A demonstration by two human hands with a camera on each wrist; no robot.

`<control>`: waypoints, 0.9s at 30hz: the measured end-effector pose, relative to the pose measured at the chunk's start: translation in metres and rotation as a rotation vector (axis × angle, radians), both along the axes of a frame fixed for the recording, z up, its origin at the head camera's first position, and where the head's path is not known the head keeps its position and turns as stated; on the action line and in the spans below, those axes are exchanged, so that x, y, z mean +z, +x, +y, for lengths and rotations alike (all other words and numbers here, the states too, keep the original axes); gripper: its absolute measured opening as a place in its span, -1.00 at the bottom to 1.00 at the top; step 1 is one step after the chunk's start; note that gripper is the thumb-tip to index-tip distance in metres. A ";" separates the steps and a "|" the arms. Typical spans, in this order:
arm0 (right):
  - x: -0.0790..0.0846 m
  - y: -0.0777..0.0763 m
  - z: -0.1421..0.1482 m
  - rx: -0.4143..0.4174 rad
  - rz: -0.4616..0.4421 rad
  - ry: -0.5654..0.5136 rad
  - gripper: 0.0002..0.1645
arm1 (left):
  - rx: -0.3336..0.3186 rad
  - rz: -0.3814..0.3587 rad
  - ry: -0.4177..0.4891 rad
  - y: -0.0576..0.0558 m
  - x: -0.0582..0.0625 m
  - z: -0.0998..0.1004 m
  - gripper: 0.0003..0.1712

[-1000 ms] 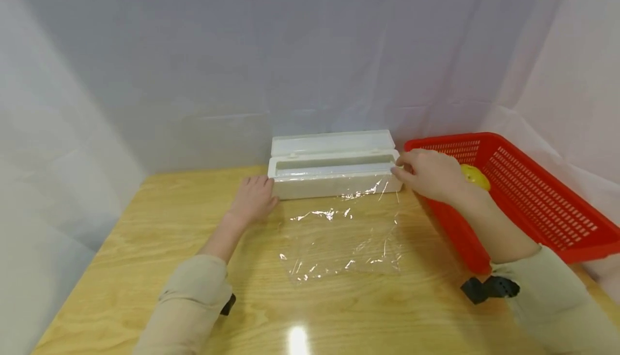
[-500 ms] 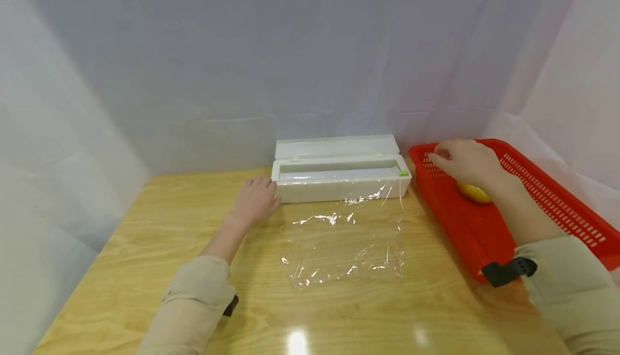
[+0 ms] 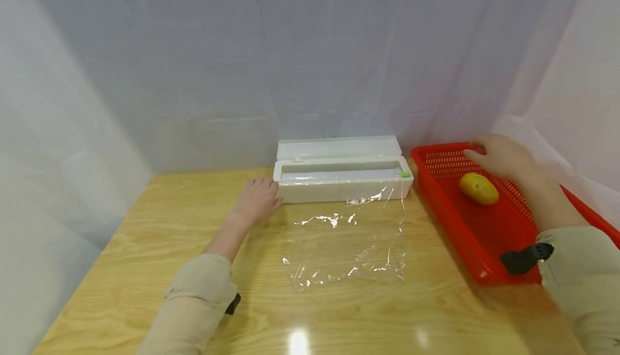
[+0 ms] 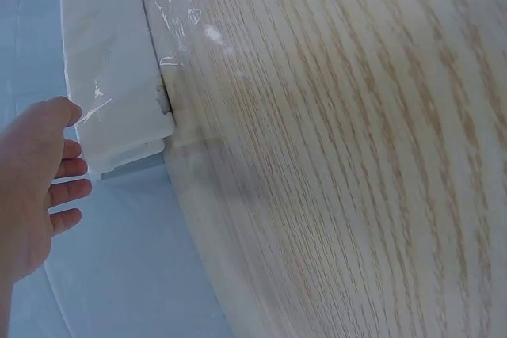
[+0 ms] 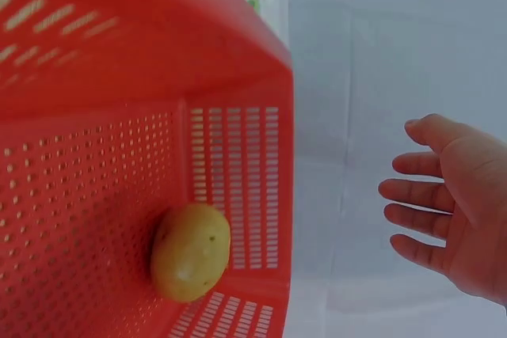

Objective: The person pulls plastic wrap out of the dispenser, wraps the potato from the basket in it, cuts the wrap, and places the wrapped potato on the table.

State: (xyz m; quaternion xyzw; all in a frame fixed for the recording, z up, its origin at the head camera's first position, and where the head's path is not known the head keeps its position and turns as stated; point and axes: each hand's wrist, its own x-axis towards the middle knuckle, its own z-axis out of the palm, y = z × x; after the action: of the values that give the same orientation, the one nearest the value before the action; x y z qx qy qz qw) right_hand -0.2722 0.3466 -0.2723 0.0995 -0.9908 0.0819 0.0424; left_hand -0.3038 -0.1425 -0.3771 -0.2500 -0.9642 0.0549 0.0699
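Note:
A white cling film box stands at the back of the table, its lid tipped back. My left hand touches the box's left end, with fingers loosely bent, as the left wrist view also shows. Clear cling film runs out over the box's front edge and lies on the wood. At the right, my right hand hovers over the red basket, holding nothing; its fingers are spread and relaxed in the right wrist view. Below it in the basket lies a yellow oval potato or mango.
A green slider sits at the box's right end. White sheeting hangs behind and beside the wooden table. The basket's raised rim stands close to the box's right end.
My right hand has left the box's right end and moved right, over the basket, uncovering the green slider and the yellow item. The left hand stays at the box.

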 end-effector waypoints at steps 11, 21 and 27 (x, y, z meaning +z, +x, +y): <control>-0.020 -0.007 0.034 -0.096 -0.013 0.078 -0.35 | -0.004 0.007 0.020 -0.001 -0.004 0.001 -0.52; -0.044 -0.012 0.056 -0.150 0.030 0.060 -0.35 | -0.012 0.010 0.001 -0.001 -0.001 0.002 -0.54; -0.057 -0.014 0.063 -0.176 0.001 0.054 -0.30 | -0.010 0.003 0.004 -0.001 0.001 0.004 -0.53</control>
State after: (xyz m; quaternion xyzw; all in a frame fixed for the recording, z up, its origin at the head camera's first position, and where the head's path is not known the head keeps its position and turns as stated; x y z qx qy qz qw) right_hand -0.2864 0.4099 -0.3298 0.0129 -0.9975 0.0511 0.0472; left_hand -0.3050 -0.1389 -0.3762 -0.2544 -0.9629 0.0532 0.0721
